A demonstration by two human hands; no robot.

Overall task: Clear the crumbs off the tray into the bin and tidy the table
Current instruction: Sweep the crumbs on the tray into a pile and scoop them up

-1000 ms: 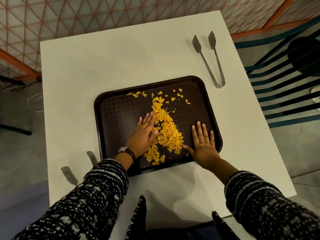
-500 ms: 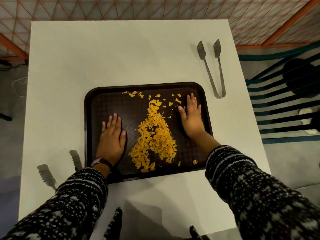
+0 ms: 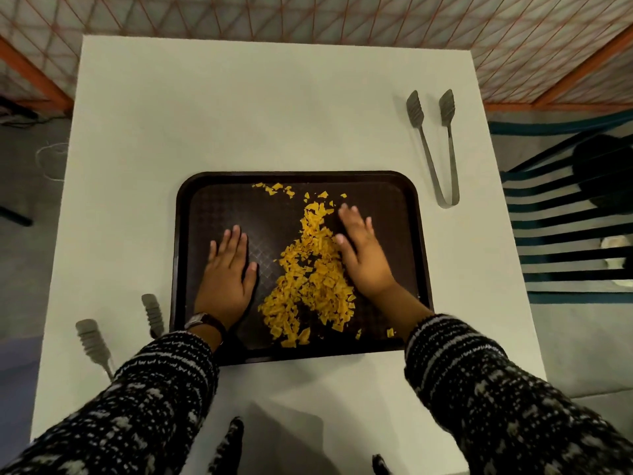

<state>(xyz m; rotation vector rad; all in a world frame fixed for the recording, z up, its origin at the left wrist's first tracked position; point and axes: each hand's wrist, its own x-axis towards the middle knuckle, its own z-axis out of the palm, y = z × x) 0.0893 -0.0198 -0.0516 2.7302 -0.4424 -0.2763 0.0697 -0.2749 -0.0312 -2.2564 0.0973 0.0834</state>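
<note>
A dark brown tray (image 3: pixel 191 214) lies on the white table (image 3: pixel 239 108). A heap of orange crumbs (image 3: pixel 308 286) runs down its middle, with a few loose bits near the far rim and the near right corner. My left hand (image 3: pixel 227 275) rests flat on the tray's left part, fingers apart, a little clear of the heap. On the other side, my right hand (image 3: pixel 363 252) lies flat with its inner edge pressed against the crumbs. Neither hand holds anything. No bin is in view.
Metal tongs (image 3: pixel 435 145) lie on the table to the right of the tray's far corner. A second pair of tongs (image 3: pixel 92 341) lies at the near left, partly under my sleeve. A striped chair (image 3: pixel 565 234) stands to the right of the table.
My left hand drew back left from the heap. My right hand went from the near right corner up to the far right, then slid left against the crumbs.
</note>
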